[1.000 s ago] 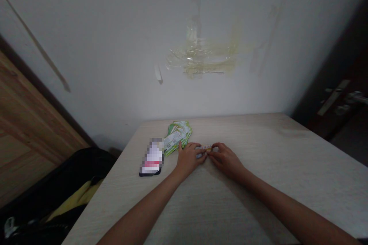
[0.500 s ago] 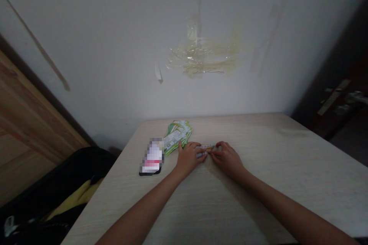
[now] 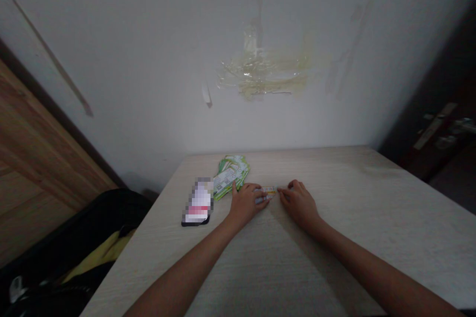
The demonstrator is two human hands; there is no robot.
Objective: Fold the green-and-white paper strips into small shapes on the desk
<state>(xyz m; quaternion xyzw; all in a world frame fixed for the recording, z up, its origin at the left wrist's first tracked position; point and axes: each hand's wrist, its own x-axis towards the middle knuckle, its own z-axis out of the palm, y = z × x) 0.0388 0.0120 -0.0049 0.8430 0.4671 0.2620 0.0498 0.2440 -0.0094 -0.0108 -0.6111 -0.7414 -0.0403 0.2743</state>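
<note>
Paper point(image 3: 270, 189) lies on the table point(image 3: 353, 208), partly under the spread fingers of your left hand point(image 3: 245, 204). I cannot tell whether your right hand point(image 3: 300, 204) (at the paper's right end) grasps it.

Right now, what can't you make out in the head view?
All in the head view:
Small printed card: left part covered by the left hand; print too small to read.
Right hand: too small to tell if its fingertips touch the card.
Phone: screen masked by pixel blocks.
Green-and-white sheets: overlapping; print too small.
Door handle: dim, blurred, cut off by the right edge.
</note>
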